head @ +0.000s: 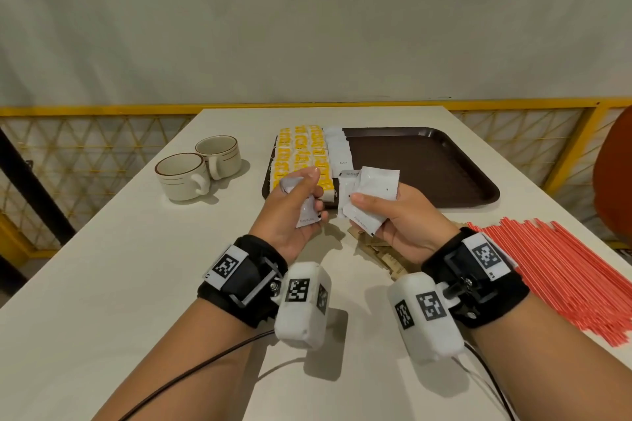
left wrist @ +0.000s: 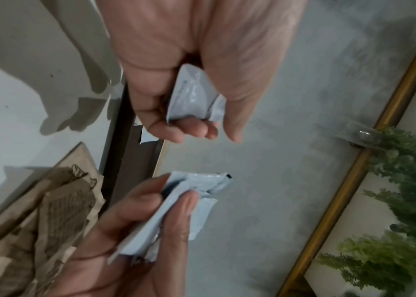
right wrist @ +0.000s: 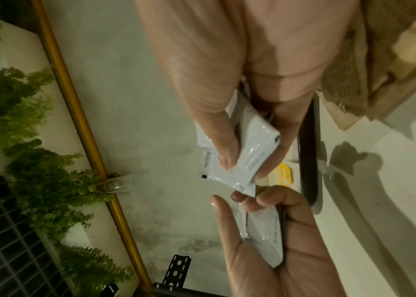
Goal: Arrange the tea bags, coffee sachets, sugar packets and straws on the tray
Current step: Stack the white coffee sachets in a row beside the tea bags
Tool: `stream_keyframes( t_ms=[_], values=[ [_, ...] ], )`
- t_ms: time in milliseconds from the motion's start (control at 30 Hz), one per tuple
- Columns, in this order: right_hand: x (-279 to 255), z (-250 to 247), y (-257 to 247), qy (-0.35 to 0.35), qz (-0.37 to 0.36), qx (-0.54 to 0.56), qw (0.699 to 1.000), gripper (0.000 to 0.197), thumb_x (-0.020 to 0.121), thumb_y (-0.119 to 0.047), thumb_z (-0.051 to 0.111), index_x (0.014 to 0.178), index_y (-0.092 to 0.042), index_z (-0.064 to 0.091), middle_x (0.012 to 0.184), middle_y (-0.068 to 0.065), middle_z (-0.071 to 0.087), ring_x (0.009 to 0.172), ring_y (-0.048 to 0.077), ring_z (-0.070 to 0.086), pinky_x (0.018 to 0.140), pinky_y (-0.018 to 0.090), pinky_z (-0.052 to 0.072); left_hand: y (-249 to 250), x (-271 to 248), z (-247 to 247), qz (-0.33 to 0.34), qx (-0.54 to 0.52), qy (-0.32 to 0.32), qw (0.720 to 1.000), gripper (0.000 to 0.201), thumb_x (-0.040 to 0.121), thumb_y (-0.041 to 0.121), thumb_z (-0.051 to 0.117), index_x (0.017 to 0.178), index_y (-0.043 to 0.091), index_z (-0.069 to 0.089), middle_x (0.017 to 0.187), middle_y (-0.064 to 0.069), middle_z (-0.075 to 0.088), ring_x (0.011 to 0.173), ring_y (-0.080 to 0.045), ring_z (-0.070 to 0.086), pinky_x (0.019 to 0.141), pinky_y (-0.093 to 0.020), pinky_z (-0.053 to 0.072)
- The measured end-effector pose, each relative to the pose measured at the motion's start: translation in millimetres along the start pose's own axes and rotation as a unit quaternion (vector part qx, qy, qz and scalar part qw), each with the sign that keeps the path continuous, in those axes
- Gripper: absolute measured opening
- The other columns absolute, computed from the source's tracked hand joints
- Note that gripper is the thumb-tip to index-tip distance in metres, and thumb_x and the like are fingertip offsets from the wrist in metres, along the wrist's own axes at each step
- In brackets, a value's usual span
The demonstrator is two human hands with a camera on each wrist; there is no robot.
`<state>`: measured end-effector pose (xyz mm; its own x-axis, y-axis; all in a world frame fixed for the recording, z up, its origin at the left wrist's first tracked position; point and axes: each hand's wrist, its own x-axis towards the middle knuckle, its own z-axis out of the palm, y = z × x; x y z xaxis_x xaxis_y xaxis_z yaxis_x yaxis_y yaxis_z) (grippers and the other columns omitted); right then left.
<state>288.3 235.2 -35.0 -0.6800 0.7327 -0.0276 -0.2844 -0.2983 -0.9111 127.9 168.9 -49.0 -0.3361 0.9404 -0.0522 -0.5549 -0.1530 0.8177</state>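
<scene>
My left hand (head: 316,191) pinches one white coffee sachet (head: 307,214) just in front of the brown tray (head: 444,161). Beside it, my right hand (head: 369,212) grips a fanned bunch of white coffee sachets (head: 376,184). The left wrist view shows the left hand (left wrist: 204,128) curled round its sachet (left wrist: 194,96). The right wrist view shows the right hand (right wrist: 243,168) with its thumb on the bunch (right wrist: 250,152). Yellow tea bags (head: 301,154) fill the tray's left end in rows. A column of white sachets (head: 337,147) lies next to them. Brown sugar packets (head: 376,251) lie on the table under my right hand. Red straws (head: 564,277) are heaped at the right.
Two cream cups (head: 198,169) stand on the white table (head: 136,284) left of the tray. A yellow railing (head: 102,111) runs behind the table's far edge. Something orange-brown (head: 615,181) rises at the right edge. The right part of the tray shows bare brown surface.
</scene>
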Motion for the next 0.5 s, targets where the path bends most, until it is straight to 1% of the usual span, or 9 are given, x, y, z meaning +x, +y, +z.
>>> stream_keyframes(
  t_ms=[67, 133, 200, 267, 300, 367, 400, 433, 500],
  values=[
    [0, 0, 1, 0.002, -0.001, 0.001, 1.0, 0.034, 0.087, 0.004, 0.058, 0.121, -0.003, 0.06, 0.111, 0.016, 0.07, 0.089, 0.024, 0.071, 0.068, 0.03, 0.059, -1, -2, 2, -0.013, 0.022, -0.021, 0.999, 0.046, 0.071, 0.03, 0.074, 0.113, 0.018, 0.056, 0.078, -0.004, 0.056, 0.062, -0.014, 0.052, 0.055, -0.026, 0.047],
    [0, 1, 3, -0.006, 0.004, -0.005, 1.0, 0.036, 0.087, 0.004, 0.058, 0.122, -0.002, 0.058, 0.113, 0.016, 0.069, 0.092, 0.025, 0.07, 0.067, 0.03, 0.058, -5, -3, 4, -0.005, 0.041, -0.042, 0.998, 0.048, 0.068, 0.025, 0.077, 0.111, 0.017, 0.058, 0.095, -0.01, 0.066, 0.078, -0.022, 0.063, 0.066, -0.032, 0.052],
    [0, 1, 3, -0.019, 0.007, -0.011, 1.0, 0.035, 0.088, 0.003, 0.058, 0.123, -0.003, 0.058, 0.115, 0.016, 0.068, 0.097, 0.027, 0.069, 0.067, 0.029, 0.058, -7, -4, 5, 0.009, 0.051, -0.035, 0.998, 0.044, 0.071, 0.015, 0.075, 0.111, 0.016, 0.058, 0.111, -0.015, 0.066, 0.094, -0.029, 0.065, 0.077, -0.039, 0.054],
    [-1, 1, 2, -0.017, 0.004, -0.017, 1.0, 0.033, 0.089, 0.001, 0.058, 0.121, -0.005, 0.059, 0.115, 0.015, 0.068, 0.099, 0.028, 0.068, 0.067, 0.031, 0.058, -7, -3, 4, 0.01, 0.044, -0.019, 0.999, 0.041, 0.078, 0.007, 0.07, 0.116, 0.011, 0.056, 0.117, -0.021, 0.063, 0.098, -0.033, 0.063, 0.082, -0.043, 0.051],
    [-1, 0, 1, -0.006, 0.002, -0.018, 1.0, 0.031, 0.089, 0.0, 0.059, 0.118, -0.007, 0.06, 0.113, 0.014, 0.069, 0.097, 0.028, 0.068, 0.065, 0.031, 0.059, -6, -1, 3, 0.005, 0.032, -0.014, 0.999, 0.042, 0.082, 0.005, 0.067, 0.122, 0.008, 0.053, 0.119, -0.023, 0.061, 0.098, -0.034, 0.062, 0.08, -0.042, 0.051],
    [0, -2, -2, 0.027, -0.012, -0.017, 0.999, 0.024, 0.088, 0.001, 0.059, 0.11, -0.008, 0.062, 0.108, 0.014, 0.07, 0.092, 0.026, 0.069, 0.063, 0.031, 0.059, -1, -1, 1, -0.014, 0.0, 0.001, 1.0, 0.042, 0.086, 0.005, 0.061, 0.127, 0.005, 0.051, 0.115, -0.022, 0.062, 0.087, -0.029, 0.063, 0.064, -0.031, 0.052],
    [0, -4, -3, 0.037, -0.022, -0.018, 0.999, 0.022, 0.088, 0.001, 0.059, 0.108, -0.008, 0.062, 0.105, 0.014, 0.07, 0.089, 0.025, 0.068, 0.062, 0.03, 0.059, 2, 0, 0, -0.028, -0.021, 0.01, 0.999, 0.037, 0.087, 0.005, 0.059, 0.123, 0.006, 0.053, 0.108, -0.019, 0.064, 0.078, -0.024, 0.063, 0.055, -0.025, 0.05],
    [0, -5, -4, 0.04, -0.033, -0.019, 0.998, 0.021, 0.088, 0.001, 0.059, 0.106, -0.009, 0.062, 0.104, 0.013, 0.07, 0.088, 0.023, 0.068, 0.063, 0.029, 0.058, 5, 0, -1, -0.048, -0.043, 0.012, 0.998, 0.029, 0.086, 0.006, 0.058, 0.116, 0.007, 0.056, 0.098, -0.016, 0.066, 0.069, -0.019, 0.062, 0.05, -0.022, 0.048],
    [0, -5, -6, 0.022, -0.057, -0.037, 0.997, 0.021, 0.088, 0.0, 0.059, 0.105, -0.011, 0.063, 0.107, 0.008, 0.07, 0.092, 0.02, 0.068, 0.07, 0.03, 0.059, 10, -3, -2, -0.106, -0.081, 0.002, 0.991, 0.025, 0.078, 0.007, 0.062, 0.102, 0.01, 0.057, 0.078, -0.01, 0.064, 0.055, -0.012, 0.057, 0.048, -0.019, 0.047]
  ],
)
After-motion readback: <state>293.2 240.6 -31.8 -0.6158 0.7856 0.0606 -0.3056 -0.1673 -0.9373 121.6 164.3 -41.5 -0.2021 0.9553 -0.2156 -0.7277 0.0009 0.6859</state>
